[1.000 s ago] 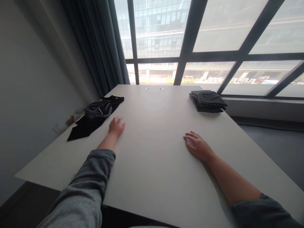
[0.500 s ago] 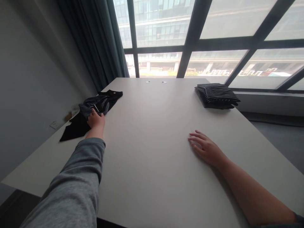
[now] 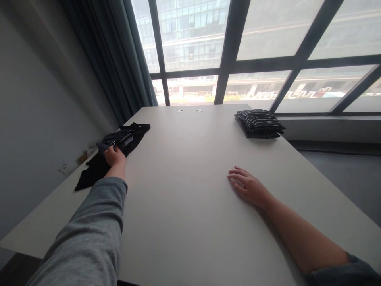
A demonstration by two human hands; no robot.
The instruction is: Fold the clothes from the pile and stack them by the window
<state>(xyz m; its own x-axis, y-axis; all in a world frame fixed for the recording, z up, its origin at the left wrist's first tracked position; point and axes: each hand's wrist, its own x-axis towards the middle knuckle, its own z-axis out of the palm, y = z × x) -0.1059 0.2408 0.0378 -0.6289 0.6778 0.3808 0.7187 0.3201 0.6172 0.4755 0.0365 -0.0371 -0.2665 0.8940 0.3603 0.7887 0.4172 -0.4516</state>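
At the left edge of the table, my left hand (image 3: 115,156) is closed on the near side of a crumpled dark grey garment (image 3: 112,138); my fingertips are partly hidden in the cloth. Beneath that garment lies a black garment (image 3: 94,171), which sticks out on the near and far sides. My right hand (image 3: 248,186) lies on the white table (image 3: 178,190), palm down with fingers stretched out, holding nothing. Beyond it, at the far right, sits a folded stack of black cloth with white stripes on top (image 3: 259,122).
A dark curtain (image 3: 110,59) hangs behind the far left corner, beside a large framed window (image 3: 190,39). Two round white cable covers (image 3: 199,110) sit near the table's far edge. A wall socket (image 3: 64,169) is low on the left wall.
The camera view has tilted up and shifted a little. My left hand's fingers have drawn together on the dark grey garment. My right hand rests much as before.
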